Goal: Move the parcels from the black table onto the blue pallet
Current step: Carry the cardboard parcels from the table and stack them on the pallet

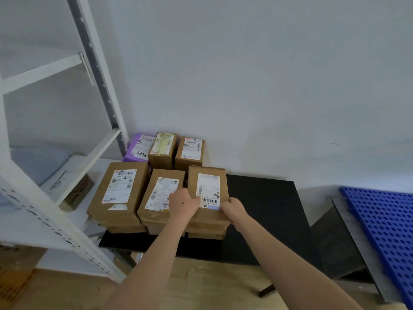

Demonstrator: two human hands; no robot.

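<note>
Soft, even, cool indoor light, faint shadows, wide-angle bowing and blur on the shelf frame [55,224]

L hand [183,203], R hand [232,210] gripping parcel [209,189]

Matt cardboard parcels [207,193], perforated plastic pallet [384,222]

**View:** head, one wide-angle camera worn on the person's head.
**Position:** above and just before the near edge of the black table [257,209].
**Facing:** forward and down, toward the wall beyond the table's far edge.
**Range:** near. The person's forearms [156,253] enter from the bottom of the frame and end at the parcels [207,191], mid-frame.
**Coverage:** the table's left half sits central. White shelving [55,198] looms close at left, and the right frame edge cuts off the blue pallet [384,231].
</note>
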